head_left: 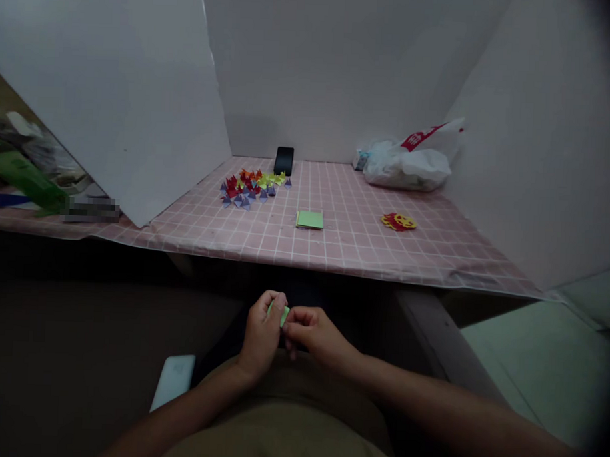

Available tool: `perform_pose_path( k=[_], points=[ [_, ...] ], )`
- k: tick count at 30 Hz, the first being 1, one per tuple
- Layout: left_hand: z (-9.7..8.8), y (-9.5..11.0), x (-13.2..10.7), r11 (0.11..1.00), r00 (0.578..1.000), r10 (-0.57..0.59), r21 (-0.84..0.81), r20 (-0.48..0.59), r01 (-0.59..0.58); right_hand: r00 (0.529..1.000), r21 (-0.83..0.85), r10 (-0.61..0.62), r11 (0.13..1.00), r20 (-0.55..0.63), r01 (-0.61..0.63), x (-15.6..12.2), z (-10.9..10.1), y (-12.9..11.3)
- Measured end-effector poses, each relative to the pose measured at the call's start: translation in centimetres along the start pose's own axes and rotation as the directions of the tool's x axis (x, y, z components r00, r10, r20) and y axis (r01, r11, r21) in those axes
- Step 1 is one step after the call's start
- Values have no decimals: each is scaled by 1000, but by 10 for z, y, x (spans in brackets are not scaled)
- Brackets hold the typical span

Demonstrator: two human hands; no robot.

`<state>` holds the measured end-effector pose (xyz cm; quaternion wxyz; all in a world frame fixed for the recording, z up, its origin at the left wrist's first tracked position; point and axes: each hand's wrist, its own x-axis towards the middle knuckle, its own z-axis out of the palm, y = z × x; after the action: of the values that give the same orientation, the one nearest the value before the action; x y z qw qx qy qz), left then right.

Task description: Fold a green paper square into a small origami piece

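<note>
Paper piece [284, 316], green, held in air just off the front edge of the worktop [354, 243]. Left hand [261, 333]: grip pinching it, thumb uppermost. Right hand [312, 329]: thumb and fingers pinching its right side. Green paper stack [310, 220] near front edge, folded paper shapes [246, 190] toward left edge, plastic bag [410, 169] at back right corner.

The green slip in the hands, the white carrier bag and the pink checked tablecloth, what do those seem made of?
Green slip: probably matte paper, judging by its flat, even colour. White carrier bag: likely thin plastic film, slightly shiny, with loose crumples and see-through patches. Pink checked tablecloth: a thin, dull, flexible sheet, its front edge slightly wavy; fabric or vinyl, I can't tell.
</note>
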<state>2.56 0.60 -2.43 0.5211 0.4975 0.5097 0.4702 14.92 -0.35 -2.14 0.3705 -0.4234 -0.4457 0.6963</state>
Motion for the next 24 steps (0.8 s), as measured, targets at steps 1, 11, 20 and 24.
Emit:
perform_pose_path(
  k=[1, 11, 20, 24],
  points=[
    [0, -1, 0, 1000, 1000, 5, 10, -3, -5, 1000, 8, 0, 1000, 5, 0, 0, 0, 1],
    [0, -6, 2, 1000, 1000, -7, -9, -18, 7, 999, 19, -33, 999, 36, 32, 1, -1, 5],
    [-5, -9, 5, 985, 993, -72, -149, 91, 85, 998, -62, -18, 998, -59, 14, 0, -2, -3],
    [-19, -1, 10, 985, 964, -97, -118, 247, 129, 999, -119, 21, 993, -33, -25, -1, -7, -10]
  ],
)
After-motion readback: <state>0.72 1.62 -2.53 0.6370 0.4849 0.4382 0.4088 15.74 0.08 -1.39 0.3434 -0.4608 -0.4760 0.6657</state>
